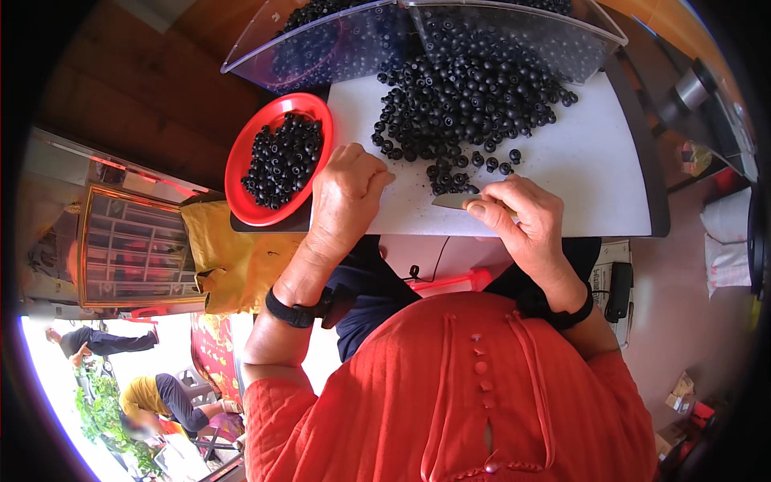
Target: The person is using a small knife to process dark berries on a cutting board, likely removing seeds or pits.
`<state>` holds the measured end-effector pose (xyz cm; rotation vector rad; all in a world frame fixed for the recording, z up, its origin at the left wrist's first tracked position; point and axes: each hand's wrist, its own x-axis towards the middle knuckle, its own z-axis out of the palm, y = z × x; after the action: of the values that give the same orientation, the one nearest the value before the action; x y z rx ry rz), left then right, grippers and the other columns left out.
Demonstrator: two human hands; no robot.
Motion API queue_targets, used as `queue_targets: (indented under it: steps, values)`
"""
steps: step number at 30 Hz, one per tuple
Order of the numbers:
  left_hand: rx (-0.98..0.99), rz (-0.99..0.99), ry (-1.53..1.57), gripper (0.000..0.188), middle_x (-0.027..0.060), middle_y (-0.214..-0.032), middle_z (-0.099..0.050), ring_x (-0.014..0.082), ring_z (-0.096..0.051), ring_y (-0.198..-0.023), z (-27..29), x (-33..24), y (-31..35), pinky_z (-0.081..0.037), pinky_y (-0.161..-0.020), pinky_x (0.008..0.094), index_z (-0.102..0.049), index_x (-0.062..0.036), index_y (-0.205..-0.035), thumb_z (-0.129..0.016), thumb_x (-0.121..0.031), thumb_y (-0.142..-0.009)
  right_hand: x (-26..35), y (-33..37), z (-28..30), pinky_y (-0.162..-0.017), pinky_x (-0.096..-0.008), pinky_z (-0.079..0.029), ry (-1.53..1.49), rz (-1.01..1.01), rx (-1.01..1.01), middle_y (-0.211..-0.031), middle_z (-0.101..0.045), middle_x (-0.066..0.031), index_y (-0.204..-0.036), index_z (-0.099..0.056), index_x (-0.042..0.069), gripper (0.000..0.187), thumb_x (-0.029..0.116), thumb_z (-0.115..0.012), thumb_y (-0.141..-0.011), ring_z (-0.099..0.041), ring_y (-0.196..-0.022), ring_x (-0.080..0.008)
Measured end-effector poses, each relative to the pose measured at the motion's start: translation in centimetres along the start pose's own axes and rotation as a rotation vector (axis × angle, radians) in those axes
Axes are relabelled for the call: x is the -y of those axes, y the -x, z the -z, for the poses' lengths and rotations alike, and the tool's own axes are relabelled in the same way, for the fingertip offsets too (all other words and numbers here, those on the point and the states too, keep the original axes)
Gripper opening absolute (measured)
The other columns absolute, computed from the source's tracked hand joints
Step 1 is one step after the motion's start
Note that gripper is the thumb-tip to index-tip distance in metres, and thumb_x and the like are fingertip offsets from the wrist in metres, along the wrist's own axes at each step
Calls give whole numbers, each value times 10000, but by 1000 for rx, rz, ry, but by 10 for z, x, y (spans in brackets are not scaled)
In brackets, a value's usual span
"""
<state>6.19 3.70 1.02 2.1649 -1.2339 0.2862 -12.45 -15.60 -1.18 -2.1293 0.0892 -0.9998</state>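
My right hand grips a small knife, its short blade pointing left, low over the near edge of the white board. Beside the red plate, my left hand is closed with its fingers curled. Whether something sits inside them is hidden. A big heap of small round black pieces, some showing a ring-shaped opening, spreads over the white board. A few lie loose close to the blade. More black pieces fill the middle of the plate.
Two clear plastic bins stand at the far edge, with black pieces in and behind them. A yellow bag hangs left of the board. A metal cylinder stands far right. Two people are outside, lower left.
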Motion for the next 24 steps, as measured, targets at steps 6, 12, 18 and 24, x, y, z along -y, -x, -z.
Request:
queue_targets:
  steps: [6, 12, 18, 24]
  values:
    - [57, -177, 109, 165, 120, -895, -652, 327, -644, -836, 9, -10, -2, -539, -740, 435, -712, -15, -878, -822, -110, -799, -1, -1, 0, -525, -348, -436, 19, -4, -6, -665, -629, -54, -808, -698, 56, 219, 203, -842, -883, -585, -566, -210]
    - [46, 80, 63, 183, 104, -834, -641, 219, -661, -766, -1, -8, 1, -538, -709, 353, -710, 24, -881, -842, -90, -825, -2, 0, 0, -518, -347, -438, 13, 16, -6, -668, -637, -52, -810, -698, 56, 222, 208, -843, -882, -589, -567, -210]
    - [55, 38, 88, 135, 108, -801, -621, 248, -645, -751, -1, -3, -3, -534, -707, 373, -704, 16, -849, -822, -42, -817, -2, 0, 1, -508, -345, -433, 39, 24, -13, -669, -639, -48, -819, -696, 62, 215, 204, -845, -877, -585, -556, -205]
    - [85, -212, -295, 101, 129, -914, -617, 335, -618, -933, -6, -10, -3, -530, -766, 474, -684, -16, -866, -750, -15, -790, -4, 2, 0, -507, -345, -431, 24, 40, -19, -675, -642, -42, -815, -691, 65, 212, 194, -852, -863, -584, -554, -207]
